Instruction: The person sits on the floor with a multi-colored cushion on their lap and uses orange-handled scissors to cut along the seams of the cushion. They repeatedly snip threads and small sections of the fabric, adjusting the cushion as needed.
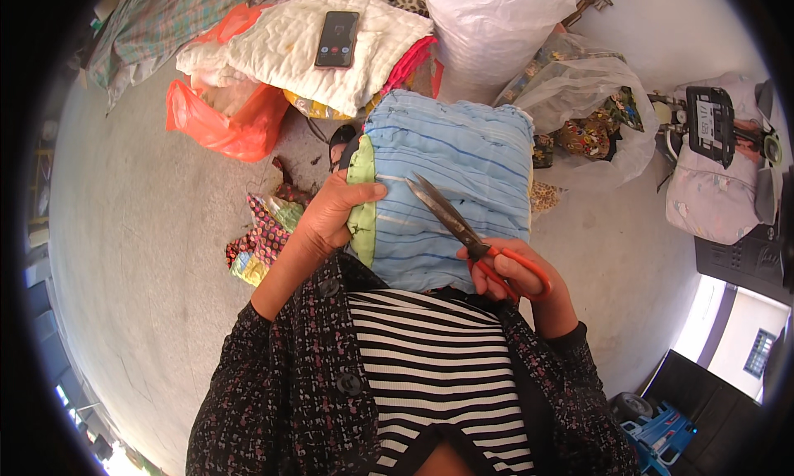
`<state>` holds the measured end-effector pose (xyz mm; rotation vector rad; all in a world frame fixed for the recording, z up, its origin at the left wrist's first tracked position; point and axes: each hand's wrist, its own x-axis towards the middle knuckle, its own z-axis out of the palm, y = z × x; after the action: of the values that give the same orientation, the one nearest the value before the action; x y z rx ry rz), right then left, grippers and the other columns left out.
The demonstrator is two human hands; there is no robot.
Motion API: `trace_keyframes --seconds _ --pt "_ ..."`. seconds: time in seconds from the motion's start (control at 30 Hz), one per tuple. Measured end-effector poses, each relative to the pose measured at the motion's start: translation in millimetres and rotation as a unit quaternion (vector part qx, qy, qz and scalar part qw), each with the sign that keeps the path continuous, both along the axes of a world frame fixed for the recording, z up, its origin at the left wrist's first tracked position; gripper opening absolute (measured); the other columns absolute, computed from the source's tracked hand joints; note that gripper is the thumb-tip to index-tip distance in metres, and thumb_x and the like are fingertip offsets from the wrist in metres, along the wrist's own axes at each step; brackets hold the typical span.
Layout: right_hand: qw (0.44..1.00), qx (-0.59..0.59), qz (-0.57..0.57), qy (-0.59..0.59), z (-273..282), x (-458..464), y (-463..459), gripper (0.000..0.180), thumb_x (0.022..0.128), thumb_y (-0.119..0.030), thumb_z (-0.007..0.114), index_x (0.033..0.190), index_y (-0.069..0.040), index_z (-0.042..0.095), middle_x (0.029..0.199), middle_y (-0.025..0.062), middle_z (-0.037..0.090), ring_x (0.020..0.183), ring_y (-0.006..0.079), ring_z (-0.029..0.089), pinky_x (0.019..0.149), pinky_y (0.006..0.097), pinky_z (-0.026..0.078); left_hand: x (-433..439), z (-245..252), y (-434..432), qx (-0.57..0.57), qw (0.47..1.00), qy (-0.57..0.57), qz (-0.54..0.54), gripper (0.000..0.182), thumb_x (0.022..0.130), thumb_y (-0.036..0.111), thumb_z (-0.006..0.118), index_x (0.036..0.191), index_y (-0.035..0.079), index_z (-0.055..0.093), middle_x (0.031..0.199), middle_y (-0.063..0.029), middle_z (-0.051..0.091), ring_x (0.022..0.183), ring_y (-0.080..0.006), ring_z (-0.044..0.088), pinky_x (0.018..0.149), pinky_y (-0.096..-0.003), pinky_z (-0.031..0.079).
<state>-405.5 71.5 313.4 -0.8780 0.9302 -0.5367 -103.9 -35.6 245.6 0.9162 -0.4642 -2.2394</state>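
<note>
A padded blue striped cloth pad [453, 147] with a light green edge strip [366, 240] rests across my lap. My left hand [338, 206] pinches that green edge, thumb on top. Loose dark threads show along the pad's seams and on its face. In my right hand [518, 268] are scissors [450, 215] with red handles and dark, worn blades. The blades lie nearly together and point up and left over the blue cloth, toward my left hand. Whether their tips touch the cloth I cannot tell.
Ahead, a smartphone [337, 40] lies on a folded white quilted cloth [285, 35]. A red plastic bag [226, 119] stands left of it, a stuffed white sack [496, 35] to the right. Patterned fabric scraps [263, 237] lie on the floor. A clear bag [589, 97] holds printed cloth.
</note>
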Motion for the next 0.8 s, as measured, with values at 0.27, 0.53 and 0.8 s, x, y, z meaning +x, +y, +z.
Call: trace_keyframes --seconds 0.27,0.53,0.8 --pt "0.999 -0.026 -0.037 0.014 -3.7 7.9 9.0 0.052 0.094 -0.032 0.060 0.133 0.002 0.059 0.081 0.0031 0.064 0.060 0.0050 0.051 0.057 0.0185 0.040 -0.5 3.1 0.9 0.010 1.000 0.023 -0.008 0.048 0.086 0.000 0.070 0.132 0.002 0.057 0.119 -0.0097 0.068 0.104 -0.0217 0.068 0.094 -0.0387 0.056" --pt "0.999 -0.015 -0.044 0.028 1.2 8.8 11.9 0.053 0.094 -0.033 0.061 0.134 0.002 0.059 0.080 0.0029 0.063 0.059 0.0049 0.050 0.057 0.0192 0.040 -1.4 8.5 3.4 0.003 0.999 0.033 -0.004 0.039 0.087 0.002 0.070 0.125 -0.001 0.062 0.114 -0.0115 0.071 0.098 -0.0221 0.070 0.090 -0.0379 0.058" --pt "0.994 -0.078 -0.072 0.022 -9.9 16.5 20.2 0.053 0.091 -0.031 0.064 0.132 0.002 0.060 0.081 0.0044 0.065 0.059 0.0062 0.051 0.058 0.0202 0.042 -1.2 5.4 5.7 -0.003 1.000 0.007 -0.022 0.041 0.089 0.005 0.071 0.128 -0.001 0.060 0.117 -0.0111 0.070 0.102 -0.0224 0.069 0.093 -0.0407 0.057"
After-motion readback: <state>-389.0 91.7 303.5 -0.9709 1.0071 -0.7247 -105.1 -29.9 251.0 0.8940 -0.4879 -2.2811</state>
